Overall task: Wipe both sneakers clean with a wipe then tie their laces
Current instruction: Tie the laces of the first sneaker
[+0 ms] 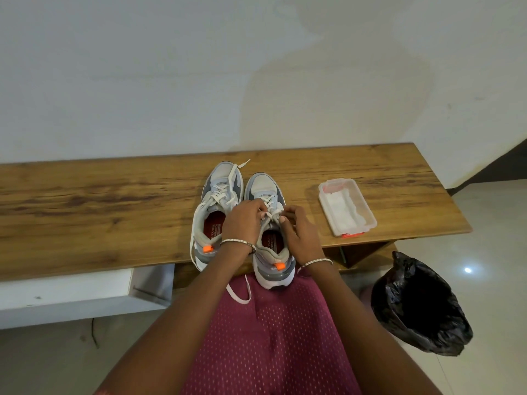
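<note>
Two grey and white mesh sneakers with orange heel tabs and red insoles stood side by side at the front edge of the long brown wooden bench, with their toes toward the wall. The left sneaker had loose laces. One white lace end lay past its toe, and another white lace hung down over the front edge. The right sneaker had its heel a little over this edge.

Both hands were over the tongue of the right sneaker. The left hand was curled and pinched the white laces. The right hand pinched them from the other side with its thumb and bent fingers. Each wrist had a thin silver bangle.

Near the bench's right end lay a clear plastic box holding white wipes. A black plastic bin bag stood on the floor.
</note>
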A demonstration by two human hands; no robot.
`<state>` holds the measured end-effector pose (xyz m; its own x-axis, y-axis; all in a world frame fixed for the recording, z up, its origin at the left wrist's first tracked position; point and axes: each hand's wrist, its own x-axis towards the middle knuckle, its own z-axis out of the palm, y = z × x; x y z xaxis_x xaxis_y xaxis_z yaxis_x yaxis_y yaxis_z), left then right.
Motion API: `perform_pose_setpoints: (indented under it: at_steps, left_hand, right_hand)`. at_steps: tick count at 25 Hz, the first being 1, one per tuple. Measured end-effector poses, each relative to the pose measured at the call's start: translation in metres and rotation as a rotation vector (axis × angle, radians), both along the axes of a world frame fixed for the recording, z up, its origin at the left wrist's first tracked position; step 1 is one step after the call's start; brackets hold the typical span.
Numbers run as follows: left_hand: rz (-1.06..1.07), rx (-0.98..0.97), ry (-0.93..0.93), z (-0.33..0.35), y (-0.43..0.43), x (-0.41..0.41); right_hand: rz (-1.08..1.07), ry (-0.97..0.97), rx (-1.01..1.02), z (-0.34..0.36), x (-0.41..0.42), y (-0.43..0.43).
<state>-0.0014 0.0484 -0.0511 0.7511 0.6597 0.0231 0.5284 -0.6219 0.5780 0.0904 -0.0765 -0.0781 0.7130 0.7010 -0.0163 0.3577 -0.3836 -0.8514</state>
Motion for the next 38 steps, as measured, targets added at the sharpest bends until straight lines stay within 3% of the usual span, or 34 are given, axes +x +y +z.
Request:
perform_pose_setpoints:
  at_steps: [10,20,25,34,38]
  left_hand:
    - [-0.216,0.312,0.289,0.019,0.001,0.007]
    - [-0.15,0.102,0.197,0.017,0.002,0.007]
    - [0.036,-0.236,-0.019,0.0,-0.01,-0.007]
    - [0.085,-0.15,0.014,-0.01,-0.023,-0.002]
    - [0.153,-0.215,0.016,-0.004,-0.024,0.003]
  right_hand:
    - [0.054,-0.019,0.085,-0.01,-0.01,-0.006]
    - [0.073,-0.005,0.077,-0.014,-0.006,-0.005]
    - [0.043,-0.167,0.054,-0.019,0.01,-0.01]
    - [0.082,-0.192,-0.175,-0.012,0.031,-0.01]
    - [0.065,-0.224,-0.041,0.014,0.035,-0.006]
